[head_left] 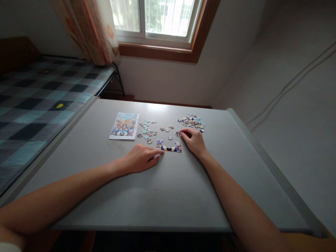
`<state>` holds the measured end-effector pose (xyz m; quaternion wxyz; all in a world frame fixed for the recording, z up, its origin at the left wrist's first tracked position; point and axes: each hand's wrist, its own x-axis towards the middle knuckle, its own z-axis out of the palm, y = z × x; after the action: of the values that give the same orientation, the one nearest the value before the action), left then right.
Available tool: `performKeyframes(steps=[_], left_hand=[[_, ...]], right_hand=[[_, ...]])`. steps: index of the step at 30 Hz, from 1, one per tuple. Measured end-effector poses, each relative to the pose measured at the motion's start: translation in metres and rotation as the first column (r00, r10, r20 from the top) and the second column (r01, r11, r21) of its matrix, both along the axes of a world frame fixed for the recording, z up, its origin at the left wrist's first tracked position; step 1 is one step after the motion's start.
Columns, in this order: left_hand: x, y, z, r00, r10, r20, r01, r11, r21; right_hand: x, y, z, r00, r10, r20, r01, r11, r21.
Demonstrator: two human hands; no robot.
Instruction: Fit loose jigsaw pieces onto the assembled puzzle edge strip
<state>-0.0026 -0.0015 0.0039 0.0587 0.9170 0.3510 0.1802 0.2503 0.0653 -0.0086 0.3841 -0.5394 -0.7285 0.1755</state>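
Note:
Several joined jigsaw pieces form a partly assembled puzzle (172, 149) on the table, a low strip with raised sides. My left hand (143, 158) lies beside it, index finger stretched out and touching its lower left edge. Between the thumb and fingertips of my right hand (193, 140) is a puzzle piece (177, 133), just above the strip's right end. Loose puzzle pieces (148, 132) are spread left of the strip, and a few more (167, 129) lie above it. A denser pile of pieces (193, 121) sits beyond my right hand.
A printed picture sheet (124, 126) lies at the left of the grey table (147, 199). Beyond the table's left edge is a bed with a checked cover (52, 85). A window (165, 19) and a flowered curtain (89, 31) are at the back.

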Motion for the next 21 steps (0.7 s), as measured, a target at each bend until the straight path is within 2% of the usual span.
performKeyframes(steps=[21], left_hand=[[0.0001, -0.0001, 0.0011, 1.000, 0.005, -0.007, -0.005, 1.000, -0.012]], right_hand=[[0.0005, 0.0003, -0.0021, 0.999, 0.003, 0.037, -0.004, 1.000, 0.023]])
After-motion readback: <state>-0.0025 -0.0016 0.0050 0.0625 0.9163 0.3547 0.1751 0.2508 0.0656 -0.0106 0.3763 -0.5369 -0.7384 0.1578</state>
